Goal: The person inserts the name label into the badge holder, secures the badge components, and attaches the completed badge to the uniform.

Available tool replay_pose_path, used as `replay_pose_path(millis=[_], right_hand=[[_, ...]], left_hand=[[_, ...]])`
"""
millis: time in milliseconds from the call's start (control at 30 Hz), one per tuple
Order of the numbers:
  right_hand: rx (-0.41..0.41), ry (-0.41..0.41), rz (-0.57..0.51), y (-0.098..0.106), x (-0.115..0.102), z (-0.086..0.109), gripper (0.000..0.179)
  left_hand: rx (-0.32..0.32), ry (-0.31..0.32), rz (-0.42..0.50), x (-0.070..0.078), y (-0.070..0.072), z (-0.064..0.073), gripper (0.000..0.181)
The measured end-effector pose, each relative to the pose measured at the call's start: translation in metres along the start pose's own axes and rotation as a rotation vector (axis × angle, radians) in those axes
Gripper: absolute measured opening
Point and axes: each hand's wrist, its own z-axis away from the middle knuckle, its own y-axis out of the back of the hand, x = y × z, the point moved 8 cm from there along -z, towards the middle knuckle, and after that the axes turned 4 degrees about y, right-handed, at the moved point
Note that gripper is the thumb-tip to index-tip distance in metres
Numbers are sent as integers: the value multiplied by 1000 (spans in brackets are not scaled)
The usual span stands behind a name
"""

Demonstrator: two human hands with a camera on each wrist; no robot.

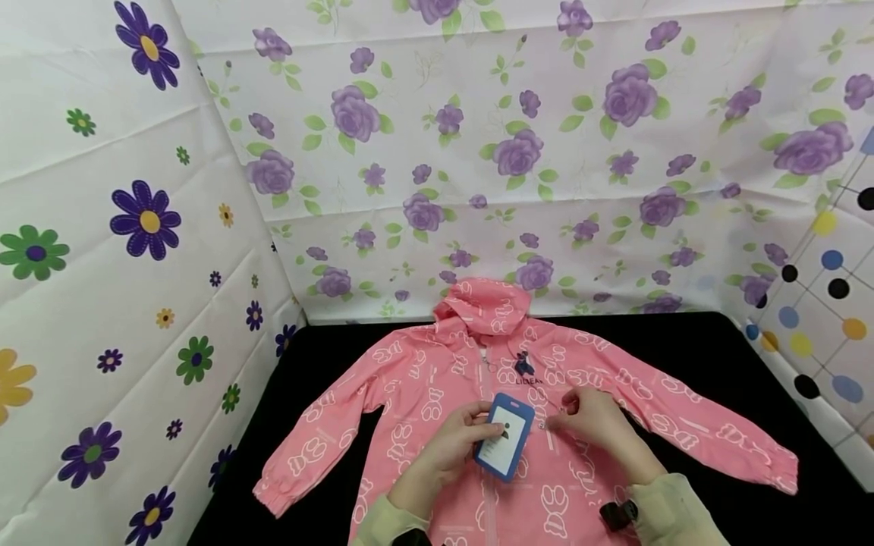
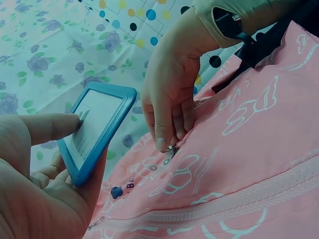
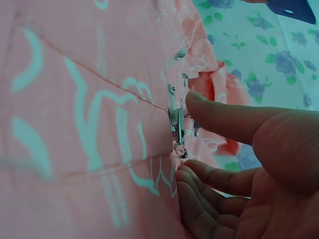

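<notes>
A pink hooded jacket (image 1: pixel 437 364) with white outline prints lies spread out, sleeves to both sides. Above its front zipper, my left hand (image 1: pixel 454 440) grips a blue badge holder (image 1: pixel 505 447) with a white card inside, thumb across the card's face. My right hand (image 1: pixel 597 421) is at the jacket's chest, below the dark printed emblem (image 1: pixel 524 364). In the right wrist view, a small metal clip (image 3: pixel 177 122) sits on the fabric, between the levels of the thumb and forefinger (image 3: pixel 214 177). A gap shows between those fingertips, so they do not pinch it.
Under the jacket is a black tabletop (image 1: pixel 690 341). Floral cloth (image 1: pixel 464 152) hangs behind it, with more patterned cloth at the left and right sides. Dark straps (image 1: pixel 617 516) with devices are on the wrists.
</notes>
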Motion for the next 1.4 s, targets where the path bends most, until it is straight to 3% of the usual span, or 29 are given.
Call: replay_pose_path(millis=[767,1067,1400], right_hand=[[-65,23,-5,-11,4,-2,30],[-119,36,-41,-7,7,1,28],[-83,48,-64,3,3,5,26]], left_hand=[[19,15,9,-4,2,-3,32],[48,25,9,-4,3,-4,26],[80,19,10,-4,4,-3,13]])
